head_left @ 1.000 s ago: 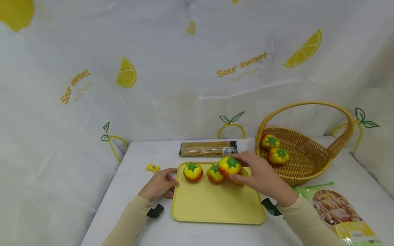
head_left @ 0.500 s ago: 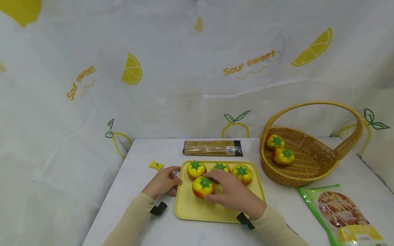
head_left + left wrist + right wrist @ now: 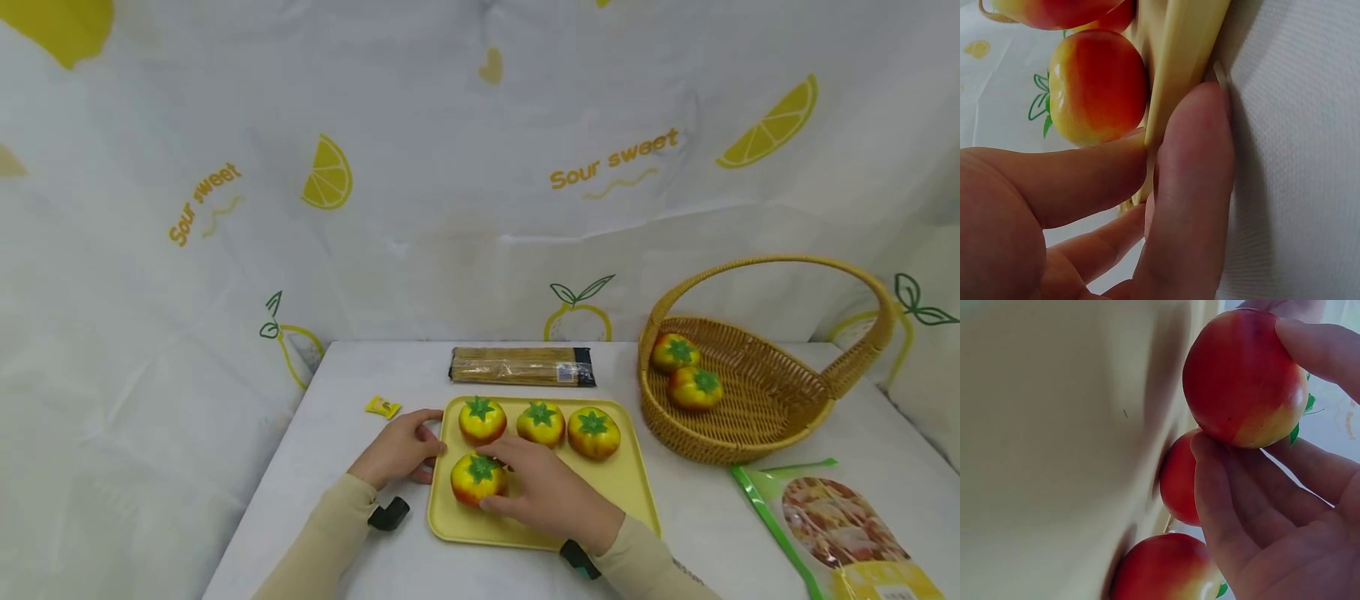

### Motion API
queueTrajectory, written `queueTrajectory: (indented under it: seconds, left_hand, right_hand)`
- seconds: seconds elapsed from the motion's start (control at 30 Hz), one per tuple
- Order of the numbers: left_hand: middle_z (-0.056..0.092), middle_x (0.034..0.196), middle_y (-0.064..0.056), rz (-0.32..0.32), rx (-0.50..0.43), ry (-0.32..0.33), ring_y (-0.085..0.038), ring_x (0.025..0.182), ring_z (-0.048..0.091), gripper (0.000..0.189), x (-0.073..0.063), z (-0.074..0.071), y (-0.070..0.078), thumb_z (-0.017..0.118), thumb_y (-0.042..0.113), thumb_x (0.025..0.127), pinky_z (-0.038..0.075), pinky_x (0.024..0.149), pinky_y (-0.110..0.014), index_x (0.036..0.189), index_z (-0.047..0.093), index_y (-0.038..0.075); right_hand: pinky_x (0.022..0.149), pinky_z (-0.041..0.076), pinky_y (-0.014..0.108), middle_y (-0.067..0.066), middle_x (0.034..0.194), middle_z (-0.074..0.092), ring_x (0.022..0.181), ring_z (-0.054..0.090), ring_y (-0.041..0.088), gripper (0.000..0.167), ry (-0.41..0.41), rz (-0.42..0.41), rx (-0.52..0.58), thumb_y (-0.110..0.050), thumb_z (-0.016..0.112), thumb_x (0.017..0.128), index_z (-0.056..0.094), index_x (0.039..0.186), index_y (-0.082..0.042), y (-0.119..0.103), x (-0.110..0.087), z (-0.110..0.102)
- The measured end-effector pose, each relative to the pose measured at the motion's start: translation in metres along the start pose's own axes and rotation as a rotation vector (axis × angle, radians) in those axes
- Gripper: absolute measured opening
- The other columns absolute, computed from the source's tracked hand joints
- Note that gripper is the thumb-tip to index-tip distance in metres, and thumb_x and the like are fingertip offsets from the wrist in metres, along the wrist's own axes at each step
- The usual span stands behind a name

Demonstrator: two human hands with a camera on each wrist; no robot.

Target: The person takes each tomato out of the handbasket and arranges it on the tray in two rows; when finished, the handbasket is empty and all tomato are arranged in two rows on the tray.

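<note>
My right hand (image 3: 551,490) grips a red-and-yellow tomato (image 3: 477,480) with a green star-shaped top, thumb on one side and fingers on the other. It is over the front left of a yellow tray (image 3: 525,532); the right wrist view shows the held tomato (image 3: 1244,378) close over the tray surface, its shadow beside it. Along the tray's back edge sit a left tomato (image 3: 482,419), a middle one and a right tomato (image 3: 594,433). With thumb and fingers, my left hand (image 3: 401,450) pinches the tray's left rim (image 3: 1179,69).
A wicker basket (image 3: 738,450) with a tall handle stands at the right, holding two more tomatoes (image 3: 694,388). Behind the tray lies a pack of noodles (image 3: 521,367). A small yellow wrapped sweet (image 3: 383,407) is at the left, a green-edged food bag (image 3: 843,525) at the front right.
My right hand has carried a tomato from the tray's back right to its front left, and lowered it toward the surface. The left hand stays on the tray rim. The head view has shifted slightly.
</note>
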State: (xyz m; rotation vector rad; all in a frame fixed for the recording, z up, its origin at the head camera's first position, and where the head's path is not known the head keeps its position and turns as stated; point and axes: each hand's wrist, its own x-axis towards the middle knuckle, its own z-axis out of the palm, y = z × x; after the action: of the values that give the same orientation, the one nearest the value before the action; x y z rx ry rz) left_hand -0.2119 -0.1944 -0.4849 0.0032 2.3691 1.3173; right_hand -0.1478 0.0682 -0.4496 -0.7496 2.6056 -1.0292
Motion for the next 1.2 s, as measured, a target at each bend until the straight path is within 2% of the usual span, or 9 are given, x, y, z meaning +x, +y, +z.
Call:
queueTrajectory:
  seconds: [0.33, 0.53, 0.97, 1.1, 1.2]
  left_hand:
    - [0.066, 0.106, -0.011, 0.004, -0.006, -0.002, -0.019, 0.071, 0.071, 0.059, -0.0032, 0.0005, 0.0022, 0.076, 0.015, 0.101, 0.069, 0.064, -0.034, 0.156, 0.056, 0.015]
    - [0.068, 0.107, -0.011, 0.014, -0.019, -0.011, -0.019, 0.074, 0.073, 0.058, -0.0033, 0.0, 0.0025, 0.074, 0.015, 0.102, 0.069, 0.065, -0.034, 0.157, 0.055, 0.015]
    - [0.067, 0.107, -0.011, 0.016, -0.017, -0.011, -0.019, 0.077, 0.073, 0.059, -0.0047, 0.0012, 0.0033, 0.075, 0.015, 0.102, 0.069, 0.065, -0.035, 0.157, 0.055, 0.013]
    - [0.067, 0.107, -0.011, 0.005, -0.009, -0.007, -0.019, 0.078, 0.073, 0.059, -0.0034, 0.0012, 0.0034, 0.076, 0.015, 0.102, 0.069, 0.065, -0.035, 0.157, 0.056, 0.014]
    - [0.067, 0.107, -0.011, 0.003, -0.013, -0.006, -0.019, 0.077, 0.073, 0.058, -0.0034, 0.0008, 0.0037, 0.076, 0.015, 0.102, 0.069, 0.065, -0.035, 0.156, 0.056, 0.014]
  right_hand:
    - [0.118, 0.055, 0.046, -0.002, 0.148, 0.067, 0.132, 0.063, 0.015, 0.061, -0.008, -0.017, -0.072, -0.04, 0.085, 0.094, 0.065, 0.148, -0.018, 0.002, 0.0013, 0.0067]
    - [0.118, 0.055, 0.047, 0.0, 0.149, 0.065, 0.133, 0.063, 0.016, 0.062, -0.01, 0.01, -0.072, -0.04, 0.085, 0.095, 0.064, 0.149, -0.018, 0.0006, 0.0011, 0.0072]
    - [0.119, 0.054, 0.048, -0.001, 0.15, 0.065, 0.135, 0.062, 0.017, 0.064, -0.021, 0.017, -0.098, -0.043, 0.085, 0.094, 0.063, 0.15, -0.018, 0.0, -0.0009, 0.0082]
    - [0.118, 0.055, 0.047, -0.001, 0.15, 0.066, 0.134, 0.063, 0.017, 0.065, -0.026, 0.025, -0.113, -0.045, 0.084, 0.094, 0.063, 0.15, -0.018, 0.0, -0.0004, 0.0056]
    - [0.113, 0.058, 0.044, -0.001, 0.147, 0.067, 0.128, 0.066, 0.015, 0.066, -0.02, 0.02, -0.116, -0.046, 0.084, 0.094, 0.063, 0.149, -0.017, -0.0006, -0.0009, 0.002]
